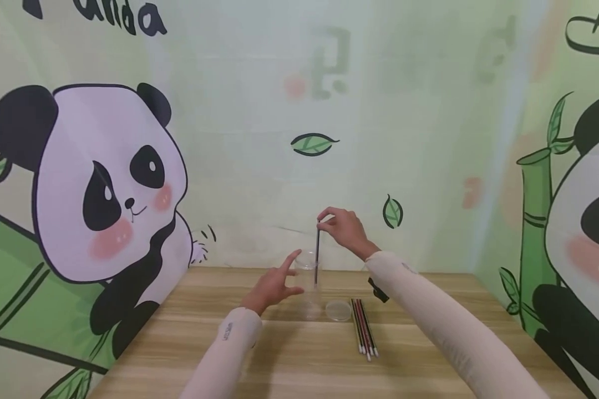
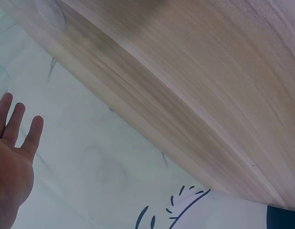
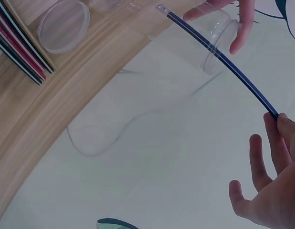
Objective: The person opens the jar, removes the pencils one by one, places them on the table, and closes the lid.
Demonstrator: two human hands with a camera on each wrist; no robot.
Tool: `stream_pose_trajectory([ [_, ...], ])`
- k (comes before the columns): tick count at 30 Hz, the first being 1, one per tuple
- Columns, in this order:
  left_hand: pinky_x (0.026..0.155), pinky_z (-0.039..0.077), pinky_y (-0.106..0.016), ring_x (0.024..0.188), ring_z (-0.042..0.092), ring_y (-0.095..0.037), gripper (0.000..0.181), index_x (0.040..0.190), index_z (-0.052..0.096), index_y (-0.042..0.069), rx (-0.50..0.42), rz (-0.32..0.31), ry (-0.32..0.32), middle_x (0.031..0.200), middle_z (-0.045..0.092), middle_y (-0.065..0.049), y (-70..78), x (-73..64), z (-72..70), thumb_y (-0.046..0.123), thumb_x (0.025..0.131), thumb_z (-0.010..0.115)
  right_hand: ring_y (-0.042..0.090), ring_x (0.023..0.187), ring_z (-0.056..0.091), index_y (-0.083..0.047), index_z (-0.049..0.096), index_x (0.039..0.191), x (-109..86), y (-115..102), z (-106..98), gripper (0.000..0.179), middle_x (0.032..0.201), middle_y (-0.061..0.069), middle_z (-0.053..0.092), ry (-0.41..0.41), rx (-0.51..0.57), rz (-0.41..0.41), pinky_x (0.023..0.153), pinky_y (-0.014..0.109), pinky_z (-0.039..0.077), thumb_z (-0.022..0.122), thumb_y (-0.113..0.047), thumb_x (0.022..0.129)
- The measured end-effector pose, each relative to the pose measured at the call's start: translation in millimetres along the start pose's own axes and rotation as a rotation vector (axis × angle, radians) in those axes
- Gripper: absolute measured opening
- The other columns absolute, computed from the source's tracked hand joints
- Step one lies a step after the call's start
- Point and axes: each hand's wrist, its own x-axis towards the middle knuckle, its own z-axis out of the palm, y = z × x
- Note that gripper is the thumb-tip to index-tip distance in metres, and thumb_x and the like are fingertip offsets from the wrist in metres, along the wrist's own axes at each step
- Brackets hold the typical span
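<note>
My right hand (image 1: 345, 228) pinches a dark blue pencil (image 3: 233, 69) near its upper end, between thumb and index finger. The pencil hangs nearly upright, its ferrule end down, over the mouth of a tall clear plastic jar (image 1: 308, 296). Whether its lower part is inside the jar or in front of it, I cannot tell. At the jar's left side is my left hand (image 1: 272, 285), index finger by the rim and thumb lower down. Its other fingers (image 2: 32, 136) look straight and spread in the left wrist view.
A round clear lid (image 1: 338, 311) lies on the wooden table (image 1: 179, 338) right of the jar. Beside it lies a bunch of several striped pencils (image 1: 363, 330). A panda-printed backdrop (image 1: 259, 183) rises behind the table. A black object (image 1: 378, 290) shows beneath my right forearm.
</note>
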Motion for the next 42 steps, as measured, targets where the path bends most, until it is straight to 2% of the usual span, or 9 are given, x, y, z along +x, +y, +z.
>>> stream_pose_trajectory([
  [8,0.109,0.045,-0.059,0.124,0.064,-0.042,0.102,0.166,0.015,0.033,0.02,-0.016,-0.008,0.134,0.069,-0.013,0.1,0.2,-1.6,0.033,0.09,0.083,0.027,0.106,0.075,-0.012,0.072,0.117,3.2,-3.5,-12.1,0.021,0.11,0.009,0.079,0.017,-0.017,0.004,0.09,0.046,0.058,0.073,-0.023,0.099],
  [19,0.111,0.042,-0.061,0.126,0.062,-0.043,0.103,0.166,0.016,0.03,0.012,-0.029,-0.013,0.135,0.069,-0.013,0.3,-0.1,-1.3,0.029,0.089,0.085,0.028,0.106,0.075,-0.01,0.072,0.117,5.7,-12.4,-28.9,0.021,0.111,0.01,0.079,0.074,0.007,-0.006,0.091,0.046,0.058,0.074,-0.02,0.099],
  [32,0.111,0.042,-0.064,0.125,0.062,-0.046,0.102,0.166,0.018,0.028,-0.007,-0.022,-0.011,0.135,0.068,-0.016,5.6,-1.7,-0.5,0.027,0.088,0.085,0.026,0.101,0.075,-0.011,0.072,0.116,6.5,-6.5,-47.5,0.021,0.108,0.009,0.079,0.143,0.014,-0.006,0.084,0.043,0.058,0.074,-0.023,0.099],
  [42,0.11,0.042,-0.065,0.127,0.061,-0.046,0.103,0.165,0.017,0.032,-0.002,-0.038,-0.019,0.135,0.068,-0.014,4.5,-1.0,0.6,0.028,0.088,0.085,0.026,0.097,0.075,-0.011,0.072,0.117,6.7,-8.4,-56.4,0.02,0.108,0.01,0.079,0.177,0.029,-0.007,0.077,0.041,0.056,0.073,-0.022,0.1],
])
